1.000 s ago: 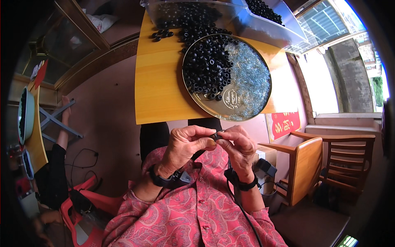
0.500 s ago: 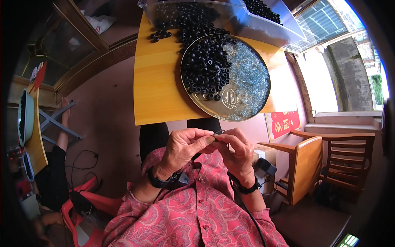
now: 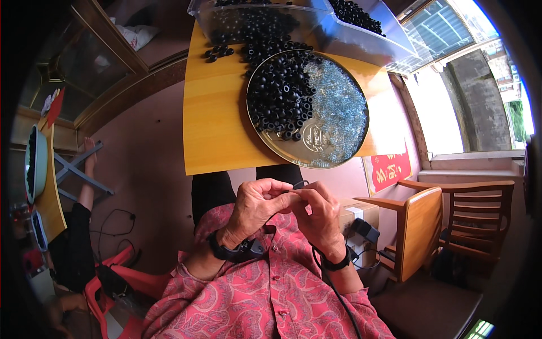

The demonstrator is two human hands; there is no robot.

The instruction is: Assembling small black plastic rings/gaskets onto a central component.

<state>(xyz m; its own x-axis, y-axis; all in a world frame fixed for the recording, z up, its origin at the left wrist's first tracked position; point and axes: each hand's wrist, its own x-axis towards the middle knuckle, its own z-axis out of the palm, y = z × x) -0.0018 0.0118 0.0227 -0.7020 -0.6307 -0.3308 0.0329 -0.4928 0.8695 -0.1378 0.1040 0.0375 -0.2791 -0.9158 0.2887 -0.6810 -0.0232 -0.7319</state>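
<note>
My left hand and my right hand meet just below the table edge, in front of my shirt. Both are closed in a pinch with fingertips touching. Whatever sits between them is mostly hidden; only a thin dark curved bit shows above the fingers. Beyond them, a round shiny metal tray rests on the yellow wooden table, slightly over its near edge. Black ring-shaped pieces fill its left side. Small clear bluish pieces cover its right side.
Two clear plastic bins with black pieces stand at the table's back; loose black pieces lie beside the tray. A wooden chair and a cardboard box are at right. Left are a red plastic chair and another person's leg.
My hands have drawn slightly closer together, the right one shifting a little left. The fingertips now overlap more and cover more of what is between them.
</note>
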